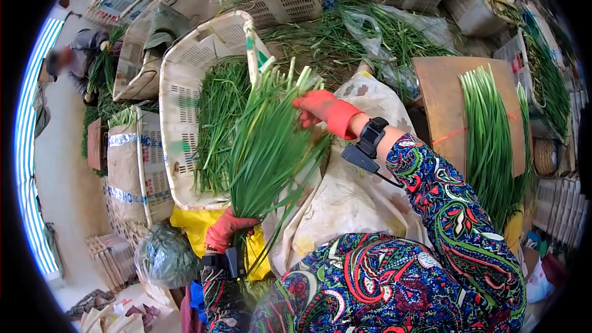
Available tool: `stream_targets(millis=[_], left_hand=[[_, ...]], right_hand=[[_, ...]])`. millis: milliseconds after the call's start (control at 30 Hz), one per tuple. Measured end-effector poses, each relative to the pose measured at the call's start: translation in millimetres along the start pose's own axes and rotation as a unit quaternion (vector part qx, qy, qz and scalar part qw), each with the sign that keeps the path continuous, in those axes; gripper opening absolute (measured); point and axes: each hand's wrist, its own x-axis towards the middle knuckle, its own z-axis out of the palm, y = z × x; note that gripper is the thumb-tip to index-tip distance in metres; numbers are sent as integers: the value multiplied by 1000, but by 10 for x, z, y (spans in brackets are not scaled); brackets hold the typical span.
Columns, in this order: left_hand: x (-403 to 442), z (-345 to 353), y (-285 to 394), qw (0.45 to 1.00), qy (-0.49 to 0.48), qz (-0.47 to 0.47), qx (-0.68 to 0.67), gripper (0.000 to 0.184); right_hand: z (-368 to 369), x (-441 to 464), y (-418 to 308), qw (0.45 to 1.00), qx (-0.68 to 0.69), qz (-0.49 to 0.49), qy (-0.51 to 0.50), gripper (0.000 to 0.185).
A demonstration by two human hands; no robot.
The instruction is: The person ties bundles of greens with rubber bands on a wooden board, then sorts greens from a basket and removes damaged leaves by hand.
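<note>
A large bunch of garlic chives, with pale stalk ends up and long green leaves down, is held in front of me. My left hand, in a red glove, is closed around the lower leafy part. At the upper right edge of the bunch, my right hand, also red-gloved, has its fingers curled in against the stalks; the fingertips are partly hidden. Just left of the bunch stands a white plastic crate with more loose chives inside. A pale cloth covers my lap.
At right, a neat pile of chives lies on a brown board. Loose greens and clear plastic cover the floor ahead. More crates stand around. At far left a person holds greens. A bagged bundle sits lower left.
</note>
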Motion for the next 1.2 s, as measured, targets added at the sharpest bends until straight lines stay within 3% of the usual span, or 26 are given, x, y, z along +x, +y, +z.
stream_targets(millis=[67, 133, 167, 233, 267, 300, 333, 367, 433, 467, 533, 567, 633, 700, 833, 900, 933, 967, 1000, 1033, 1133, 1200], left_hand=[[-12, -36, -43, 1000, 2, 4, 0, 28], [-8, -45, -40, 1000, -6, 5, -9, 29], [13, -43, -29, 1000, -14, 5, -11, 30], [52, -69, -43, 999, -38, -1, -26, 31], [65, -80, -50, 998, -49, -7, -33, 31], [76, -79, -45, 999, -43, -3, -24, 31], [76, -76, -54, 999, -36, -1, -16, 31], [71, -77, -73, 1000, -29, 1, -10, 31], [108, -153, -136, 999, -33, 13, 10, 28], [111, -152, -128, 999, -38, 15, 5, 27], [136, -149, -149, 998, -49, 25, -10, 25], [139, -140, -154, 999, -46, 24, -10, 25], [127, -142, -141, 999, -37, 20, -4, 25], [91, -96, -92, 1000, -21, 10, 3, 25], [67, -105, -71, 999, -12, 5, 34, 26], [35, -84, -66, 1000, 7, 2, 27, 27], [28, -78, -78, 1000, 10, 4, 22, 27], [32, -70, -91, 1000, 12, 5, 16, 27], [41, -69, -74, 1000, -14, 5, 3, 27], [61, -92, -96, 1000, -2, -7, 0, 27], [61, -73, -65, 1000, -9, 2, 11, 27], [67, -91, -62, 1000, -5, -1, 23, 27]], right_hand=[[-52, -43, -182, 981, -191, -33, 27, 28], [-146, -71, -411, 920, -382, -52, 72, 21], [-254, 15, -406, 806, -538, -206, 141, 16], [-582, 41, -644, 765, -568, -243, 181, 13], [-793, 41, -742, 720, -560, -358, 199, 20], [-1054, -12, -866, 705, -576, -333, 246, 19], [-1352, -120, -946, 717, -530, -378, 249, 21], [-1628, -183, -997, 723, -524, -359, 270, 22], [-2052, -186, -911, 774, -528, -207, 280, 26], [-2056, -183, -793, 821, -494, -145, 248, 28], [-1487, -327, -714, 953, -265, -17, 144, 29], [-1110, -407, -641, 977, -170, 43, 120, 31], [-609, -448, -426, 994, -94, -29, 57, 40], [-279, -325, -317, 997, -63, -41, 28, 38], [57, 47, -257, 995, -45, -35, 77, 36], [2, 177, -306, 982, -161, -93, 42, 35], [-44, 183, -343, 918, -347, -172, 87, 31], [-112, 182, -387, 812, -517, -241, 127, 27], [-277, 282, -404, 744, -605, -269, 89, 23], [-430, 236, -560, 674, -703, -210, 81, 20], [-1124, 151, -737, 624, -716, -196, 244, 14], [-1348, -34, -713, 613, -726, -82, 300, 25]])
